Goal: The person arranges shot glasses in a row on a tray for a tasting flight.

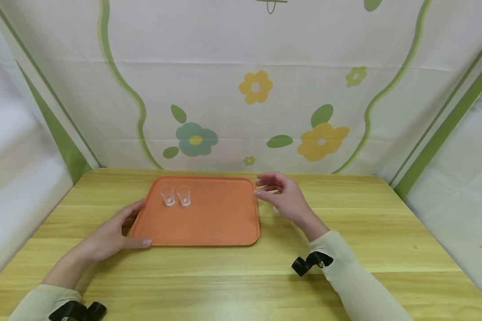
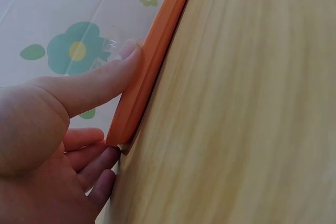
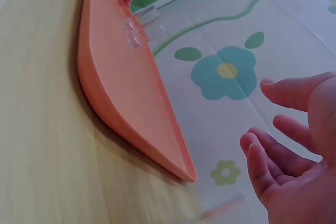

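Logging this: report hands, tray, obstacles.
Left hand gripping orange tray by near-left corner. Right hand empty, near its right edge. Two shot glasses aboard. Nothing clearly blocking.

My left arm (image 1: 69,268) comes in from the lower left, and I have the left hand (image 1: 108,236) with its thumb (image 2: 100,82) stretched rightward and its fingers (image 2: 97,166) bent, reaching forward. My right arm (image 1: 351,267) slants in from the lower right, the right hand (image 1: 287,196) farther forward, fingers loosely curved, thumb apart from them.
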A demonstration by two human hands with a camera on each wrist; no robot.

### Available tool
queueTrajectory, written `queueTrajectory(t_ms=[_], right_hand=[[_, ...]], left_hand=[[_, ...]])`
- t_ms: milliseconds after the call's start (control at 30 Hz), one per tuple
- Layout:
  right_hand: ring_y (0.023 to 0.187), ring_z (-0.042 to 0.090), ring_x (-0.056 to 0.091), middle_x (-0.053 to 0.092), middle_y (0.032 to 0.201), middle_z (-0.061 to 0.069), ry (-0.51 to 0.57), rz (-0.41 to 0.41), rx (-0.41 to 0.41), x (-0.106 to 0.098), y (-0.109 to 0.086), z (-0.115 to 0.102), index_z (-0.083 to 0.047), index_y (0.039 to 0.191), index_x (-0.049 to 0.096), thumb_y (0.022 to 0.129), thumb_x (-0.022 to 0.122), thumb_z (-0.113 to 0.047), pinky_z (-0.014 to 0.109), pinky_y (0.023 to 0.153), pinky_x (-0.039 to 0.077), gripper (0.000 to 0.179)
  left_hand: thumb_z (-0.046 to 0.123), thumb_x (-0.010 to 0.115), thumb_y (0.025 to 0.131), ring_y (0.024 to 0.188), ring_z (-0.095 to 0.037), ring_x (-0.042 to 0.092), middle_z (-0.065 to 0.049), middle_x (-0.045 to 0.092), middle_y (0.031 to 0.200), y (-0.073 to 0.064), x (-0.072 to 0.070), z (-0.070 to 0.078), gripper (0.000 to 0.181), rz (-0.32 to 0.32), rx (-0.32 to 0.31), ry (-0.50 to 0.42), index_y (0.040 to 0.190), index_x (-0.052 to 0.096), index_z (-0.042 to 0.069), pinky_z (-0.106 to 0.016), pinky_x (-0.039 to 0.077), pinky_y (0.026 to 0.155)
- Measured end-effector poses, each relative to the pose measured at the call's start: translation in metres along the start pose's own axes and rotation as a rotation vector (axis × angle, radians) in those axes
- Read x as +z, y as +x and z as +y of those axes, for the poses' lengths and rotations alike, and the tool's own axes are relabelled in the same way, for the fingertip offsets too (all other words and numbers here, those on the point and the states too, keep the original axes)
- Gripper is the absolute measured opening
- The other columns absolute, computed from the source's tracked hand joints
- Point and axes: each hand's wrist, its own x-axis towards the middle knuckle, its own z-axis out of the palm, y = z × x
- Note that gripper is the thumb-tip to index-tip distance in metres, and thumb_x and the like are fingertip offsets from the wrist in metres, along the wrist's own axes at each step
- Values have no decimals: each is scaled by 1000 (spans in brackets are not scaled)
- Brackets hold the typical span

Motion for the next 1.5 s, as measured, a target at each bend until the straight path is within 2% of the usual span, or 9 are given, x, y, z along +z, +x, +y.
queueTrajectory(t_ms=[333, 533, 600, 800, 933, 1000, 1067, 1200, 1500], right_hand=[[114, 13, 69, 71, 133, 8, -34, 49, -19, -42, -18, 7, -15, 141, 63, 97, 80, -26, 20, 92, 57, 48], [119, 21, 68, 71, 131, 4, -57, 109, -31, -62, -26, 18, -14, 140, 64, 96, 81, -25, 20, 91, 56, 48], [122, 25, 66, 71, 132, 6, -84, 129, -28, -67, -26, 23, -13, 139, 64, 96, 82, -26, 20, 90, 54, 49], [125, 32, 64, 69, 137, 13, -142, 132, 3, -77, -25, 40, -13, 141, 63, 95, 82, -28, 21, 89, 54, 52], [124, 31, 64, 68, 137, 16, -152, 123, 32, -80, -26, 48, -13, 144, 62, 95, 82, -30, 22, 89, 53, 55], [118, 24, 67, 68, 134, 20, -147, 123, 37, -81, -26, 52, -11, 143, 62, 95, 82, -30, 22, 89, 54, 55], [112, 17, 68, 68, 130, 22, -136, 126, 35, -82, -26, 55, -8, 142, 62, 95, 83, -28, 22, 88, 55, 55], [104, 6, 69, 69, 127, 25, -121, 118, 34, -82, -26, 59, 0, 138, 62, 94, 84, -26, 20, 87, 57, 55], [99, 9, 70, 71, 124, 20, -97, 81, 88, -84, -27, 67, 2, 137, 61, 92, 86, -23, 22, 83, 59, 57]], left_hand=[[25, 88, 88, 143, -57, 43, -34, 38, 163, 1, 1, 0, 112, 5, 10, 9, 169, 16, -1, -70, 39, 110], [27, 89, 87, 142, -53, 47, -31, 41, 162, 1, 1, 0, 111, 12, 21, 29, 168, 18, 0, -30, 45, 105], [28, 89, 87, 142, -52, 48, -30, 41, 162, 1, 1, 0, 110, 15, 24, 32, 168, 19, 0, -25, 44, 102], [27, 89, 87, 142, -53, 48, -31, 42, 161, 2, 3, 1, 111, 19, 28, 35, 168, 20, -1, -51, 44, 108], [28, 89, 87, 142, -52, 48, -31, 42, 161, 2, 3, 1, 110, 21, 31, 39, 168, 20, -1, -36, 45, 105], [27, 89, 87, 142, -53, 47, -31, 42, 161, 2, 3, 2, 110, 21, 34, 30, 167, 20, -2, -41, 45, 108], [27, 89, 87, 142, -53, 48, -31, 42, 161, 2, 4, 2, 110, 23, 36, 27, 167, 20, -2, -37, 45, 107], [26, 89, 87, 142, -53, 47, -31, 41, 162, 1, 4, 1, 110, 24, 37, 18, 168, 20, -2, -49, 43, 109], [25, 89, 87, 145, -55, 43, -32, 37, 164, 2, 4, 2, 111, 11, 30, -7, 168, 17, -2, -70, 37, 111]])
